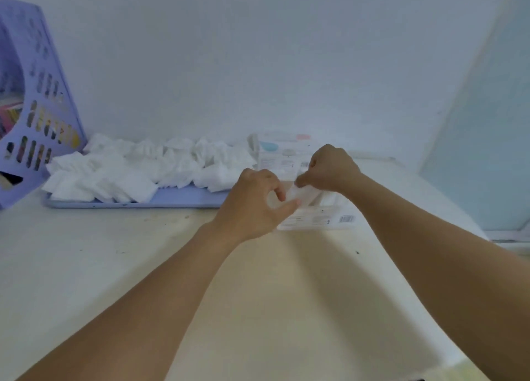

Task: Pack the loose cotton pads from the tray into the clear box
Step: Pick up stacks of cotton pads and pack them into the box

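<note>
Hands [289, 192] pinching soft white pad [304, 192], over clear box [318, 215]

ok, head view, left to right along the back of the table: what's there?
Purple file rack → loose cotton pads heaped on the purple tray → left hand → clear box, with the right hand above it pinching a pad.

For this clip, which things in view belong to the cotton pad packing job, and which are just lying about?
Part of the job:
loose cotton pads heaped on the lilac tray
clear box, with its lid up behind
left hand and right hand, both pinching a cotton pad over the box

Lying about:
purple file rack at far left
table
</note>
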Motion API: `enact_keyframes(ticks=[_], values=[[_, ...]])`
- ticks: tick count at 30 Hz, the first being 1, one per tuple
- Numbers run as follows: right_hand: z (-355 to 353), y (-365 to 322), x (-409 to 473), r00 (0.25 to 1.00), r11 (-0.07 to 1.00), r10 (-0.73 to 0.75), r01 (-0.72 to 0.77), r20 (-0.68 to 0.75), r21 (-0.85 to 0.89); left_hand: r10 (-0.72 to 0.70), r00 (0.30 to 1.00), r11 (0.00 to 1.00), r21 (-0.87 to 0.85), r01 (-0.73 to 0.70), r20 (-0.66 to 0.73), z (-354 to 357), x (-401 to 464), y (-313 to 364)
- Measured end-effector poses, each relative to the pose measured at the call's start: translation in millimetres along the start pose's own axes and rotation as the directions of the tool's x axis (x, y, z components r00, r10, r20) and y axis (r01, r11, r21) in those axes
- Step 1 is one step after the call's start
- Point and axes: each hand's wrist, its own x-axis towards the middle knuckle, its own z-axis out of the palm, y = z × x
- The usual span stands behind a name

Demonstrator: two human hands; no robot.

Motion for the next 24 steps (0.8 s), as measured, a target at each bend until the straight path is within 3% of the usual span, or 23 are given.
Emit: enact_keyframes(ticks=[6,8,10,13,16,19,24], values=[[10,3,4,0.994,0.976,-0.105,0.096,-0.035,-0.195,-0.005,1.0,0.998,-0.062,0.004,-0.016,-3,-6,-7],[13,3,3,0.979,0.945,-0.189,0.161,-0.073,-0.286,-0.013,1.0,0.995,-0.097,0.012,-0.013,-1,-6,-8],[13,2,1,0.953,0.927,-0.291,0.259,-0.087,-0.272,-0.015,1.0,0.99,-0.138,0.012,-0.017,2,-6,-10],[8,0,-4,0.892,0.884,-0.445,0.452,0.078,-0.119,-0.019,1.0,0.984,-0.178,0.017,-0.009,4,-7,-14],[5,2,-6,0.812,0.762,-0.529,0.582,0.246,-0.283,-0.022,1.0,0.984,-0.179,0.02,-0.005,3,-7,-15],[4,8,-2,0.773,0.636,-0.577,0.628,0.265,-0.447,-0.016,1.0,0.985,-0.169,0.014,-0.008,2,-6,-15],[5,8,1,0.75,0.57,-0.607,0.642,0.264,-0.513,-0.021,1.0,0.984,-0.177,0.02,-0.006,4,-5,-18]])
